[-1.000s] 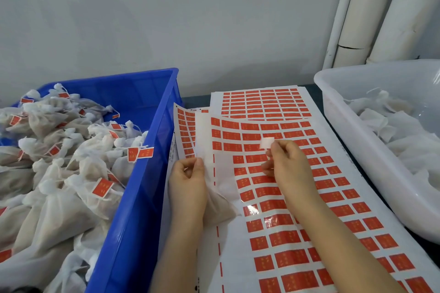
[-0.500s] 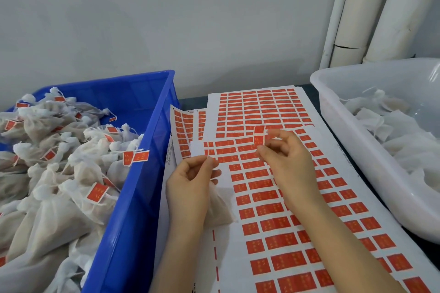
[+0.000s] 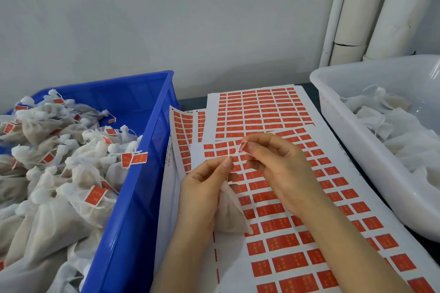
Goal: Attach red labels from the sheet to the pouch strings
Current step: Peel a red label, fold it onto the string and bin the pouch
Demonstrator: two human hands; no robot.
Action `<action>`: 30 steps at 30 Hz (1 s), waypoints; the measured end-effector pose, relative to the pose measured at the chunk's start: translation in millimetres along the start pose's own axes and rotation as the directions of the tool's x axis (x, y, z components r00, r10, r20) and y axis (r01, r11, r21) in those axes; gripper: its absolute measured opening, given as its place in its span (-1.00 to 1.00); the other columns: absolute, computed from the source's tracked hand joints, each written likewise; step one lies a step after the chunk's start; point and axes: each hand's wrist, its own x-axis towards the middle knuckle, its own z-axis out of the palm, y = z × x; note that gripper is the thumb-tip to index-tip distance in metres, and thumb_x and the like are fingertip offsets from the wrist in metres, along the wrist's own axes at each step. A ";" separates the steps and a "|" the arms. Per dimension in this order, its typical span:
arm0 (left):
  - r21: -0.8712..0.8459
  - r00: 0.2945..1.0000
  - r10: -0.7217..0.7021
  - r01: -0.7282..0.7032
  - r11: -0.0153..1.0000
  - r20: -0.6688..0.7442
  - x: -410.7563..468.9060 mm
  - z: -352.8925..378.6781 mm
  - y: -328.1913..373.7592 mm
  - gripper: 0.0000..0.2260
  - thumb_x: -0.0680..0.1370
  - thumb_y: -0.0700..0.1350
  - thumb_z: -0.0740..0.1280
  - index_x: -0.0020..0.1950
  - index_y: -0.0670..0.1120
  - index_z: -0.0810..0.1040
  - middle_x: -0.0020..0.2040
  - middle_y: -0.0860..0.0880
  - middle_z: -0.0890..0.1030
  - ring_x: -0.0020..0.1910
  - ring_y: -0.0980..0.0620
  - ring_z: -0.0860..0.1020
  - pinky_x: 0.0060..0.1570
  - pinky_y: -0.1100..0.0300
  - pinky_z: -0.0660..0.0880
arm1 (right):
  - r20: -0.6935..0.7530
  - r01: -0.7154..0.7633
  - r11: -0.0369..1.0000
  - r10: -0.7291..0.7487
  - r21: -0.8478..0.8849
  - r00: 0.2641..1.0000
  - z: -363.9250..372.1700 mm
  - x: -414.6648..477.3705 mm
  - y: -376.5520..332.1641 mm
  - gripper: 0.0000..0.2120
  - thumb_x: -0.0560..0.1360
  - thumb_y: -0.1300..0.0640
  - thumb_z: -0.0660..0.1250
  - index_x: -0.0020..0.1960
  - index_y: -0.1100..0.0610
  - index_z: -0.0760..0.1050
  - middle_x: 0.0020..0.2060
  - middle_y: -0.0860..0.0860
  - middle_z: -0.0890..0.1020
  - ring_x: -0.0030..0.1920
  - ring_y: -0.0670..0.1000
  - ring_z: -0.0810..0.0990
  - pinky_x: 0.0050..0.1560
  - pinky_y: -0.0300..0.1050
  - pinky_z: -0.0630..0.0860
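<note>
Sheets of red labels [image 3: 297, 228] cover the table in front of me. My left hand [image 3: 204, 188] holds a small white mesh pouch [image 3: 229, 214] above the sheet and pinches its white strings [image 3: 229, 153], which stick up from my fingertips. My right hand [image 3: 278, 171] pinches a single red label [image 3: 244, 147] at the tips of thumb and fingers, right beside the upper end of the strings. Whether the label touches the string I cannot tell.
A blue crate [image 3: 133, 188] at the left is piled with white pouches bearing red labels. At the right stands a white tub [image 3: 357, 150] with unlabelled pouches. More label sheets [image 3: 259, 109] lie behind. White pipes [image 3: 357, 7] stand against the wall at the back right.
My right hand turned the peeled label from its white back to its red face and brought it to the pouch strings. My left hand lifted the pouch and pinched its strings upright.
</note>
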 end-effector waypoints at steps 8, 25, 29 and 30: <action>-0.069 0.999 0.038 -0.036 0.997 0.031 -2.2 -1.1 3.2 -0.74 0.32 0.03 0.40 -0.04 0.00 0.68 -0.10 0.04 0.70 -0.21 0.09 0.68 -0.34 0.30 0.55 | 0.076 0.072 0.996 -0.067 -0.060 0.995 3.4 -3.9 -3.9 -0.68 0.42 0.04 0.41 0.11 -0.26 0.48 -0.12 -0.28 0.63 -0.03 -0.26 0.60 -0.12 -0.38 0.55; -0.034 0.997 0.066 -0.067 0.997 -0.037 -3.2 1.1 3.4 -0.72 0.28 0.04 0.38 -0.05 0.03 0.68 -0.08 0.07 0.70 -0.18 0.12 0.66 -0.31 0.30 0.57 | 0.103 0.097 0.971 -0.076 -0.219 0.992 8.0 -8.3 -2.1 -0.62 0.43 0.01 0.40 0.19 -0.21 0.38 -0.22 -0.31 0.60 -0.12 -0.31 0.58 -0.24 -0.51 0.47; -0.034 0.997 0.072 -0.072 0.997 -0.018 -3.4 0.1 3.9 -0.76 0.30 0.03 0.39 -0.08 0.04 0.70 -0.06 0.07 0.70 -0.16 0.09 0.66 -0.28 0.28 0.57 | 0.087 0.087 0.974 -0.069 -0.211 0.994 7.5 -7.7 -1.0 -0.62 0.43 -0.01 0.39 0.20 -0.21 0.39 -0.22 -0.28 0.61 -0.11 -0.29 0.59 -0.21 -0.48 0.50; -0.031 0.997 0.075 -0.075 0.997 -0.014 -3.4 0.4 4.1 -0.78 0.31 0.02 0.39 -0.09 0.06 0.70 -0.06 0.07 0.70 -0.15 0.09 0.66 -0.27 0.28 0.58 | 0.088 0.087 0.974 -0.070 -0.208 0.994 7.8 -7.8 -0.9 -0.62 0.43 -0.01 0.39 0.20 -0.20 0.39 -0.22 -0.27 0.61 -0.11 -0.28 0.59 -0.21 -0.47 0.50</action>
